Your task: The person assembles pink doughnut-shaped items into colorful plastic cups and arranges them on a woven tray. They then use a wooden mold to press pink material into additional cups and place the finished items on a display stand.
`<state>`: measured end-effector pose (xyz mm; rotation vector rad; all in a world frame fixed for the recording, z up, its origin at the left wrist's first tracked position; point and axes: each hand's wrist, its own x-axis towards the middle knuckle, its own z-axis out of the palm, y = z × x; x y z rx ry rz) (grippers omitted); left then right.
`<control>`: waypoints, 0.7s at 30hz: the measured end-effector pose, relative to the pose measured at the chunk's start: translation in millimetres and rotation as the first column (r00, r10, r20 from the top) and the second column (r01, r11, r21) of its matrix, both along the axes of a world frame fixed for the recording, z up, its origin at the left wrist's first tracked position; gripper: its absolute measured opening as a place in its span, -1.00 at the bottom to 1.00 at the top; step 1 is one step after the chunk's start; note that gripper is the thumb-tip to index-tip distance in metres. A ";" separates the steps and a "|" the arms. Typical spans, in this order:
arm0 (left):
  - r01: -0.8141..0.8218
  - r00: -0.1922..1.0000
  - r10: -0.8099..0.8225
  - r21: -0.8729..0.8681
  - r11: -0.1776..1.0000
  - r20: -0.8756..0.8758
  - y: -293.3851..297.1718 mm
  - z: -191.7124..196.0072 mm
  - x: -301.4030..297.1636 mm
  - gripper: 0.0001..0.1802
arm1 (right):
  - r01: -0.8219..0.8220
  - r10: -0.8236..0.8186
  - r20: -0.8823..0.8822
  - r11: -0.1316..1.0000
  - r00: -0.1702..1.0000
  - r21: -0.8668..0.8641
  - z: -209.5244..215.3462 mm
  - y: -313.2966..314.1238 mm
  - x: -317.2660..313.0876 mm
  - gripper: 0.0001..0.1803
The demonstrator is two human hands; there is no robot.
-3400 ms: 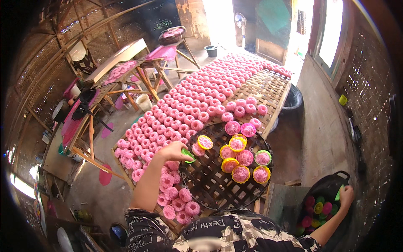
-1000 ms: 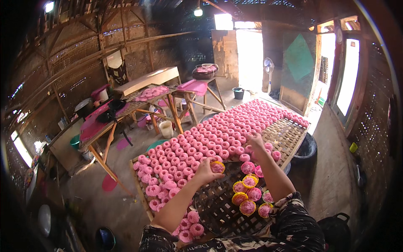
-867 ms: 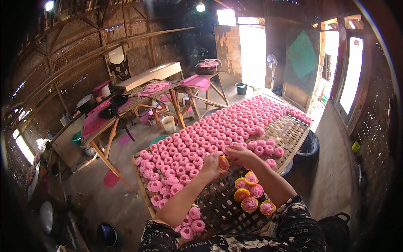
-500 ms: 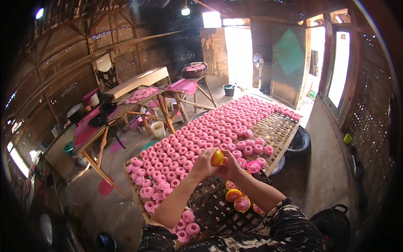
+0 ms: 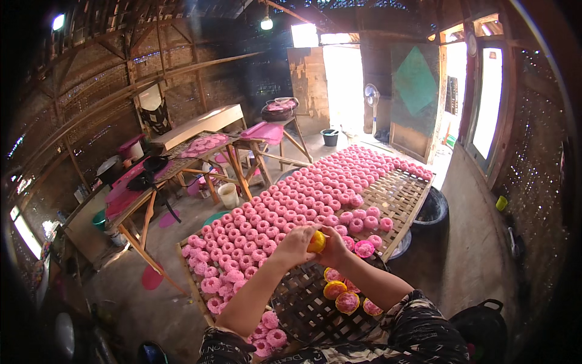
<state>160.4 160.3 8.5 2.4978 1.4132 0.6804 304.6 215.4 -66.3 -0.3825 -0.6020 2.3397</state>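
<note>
1. Comparing the head view with its earlier frames: a few seconds ago the right arm was stretched far out to a black basket on the floor at the right while the left hand rested among the pink pieces; a second ago both hands had come together over the rack, and now they stay joined slightly higher, above its bare stretch. That suggests a fresh mould was fetched and is being emptied by hand onto the rack.

2. Head view, the hands: the left hand [image 5: 295, 244] is curled around the yellow cup mould [image 5: 316, 241], fingers wrapped over its near side. The right hand [image 5: 333, 246] closes on the same mould from the other side, thumb and fingers pinching its rim. Both grip it; neither is open.

3. Head view, the mould's place: it sits between the two palms, held in the air just above the woven bamboo rack [image 5: 397, 197], at the border between the filled and bare parts.

4. Head view, around it: rows of pink ring-shaped cakes [image 5: 291, 203] cover the rack's left and far parts. One freshly turned-out pink cake [image 5: 364, 248] lies just right of the right hand. Nearer the body, a small cluster of filled moulds [image 5: 343, 295] in yellow and pink waits on the slats, below the right forearm. The black basket [image 5: 482, 324] stands on the floor, well apart at the lower right.
</note>
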 end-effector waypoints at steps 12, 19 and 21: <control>-0.046 0.974 -0.005 0.220 0.974 0.227 -2.6 -0.2 -5.3 -0.12 | -0.028 0.023 -0.025 0.983 0.999 -0.183 -3.5 13.1 3.4 -0.49; -0.018 0.762 0.167 -0.238 0.971 0.626 -17.3 1.9 -19.1 0.05 | 0.605 -0.589 0.137 0.770 0.796 -0.202 -9.2 123.6 85.3 -0.41; 0.029 0.730 0.215 -0.344 0.939 0.649 -19.2 -3.9 -16.6 0.07 | 0.782 -0.708 0.335 0.585 0.622 -0.217 3.8 146.7 105.6 -0.40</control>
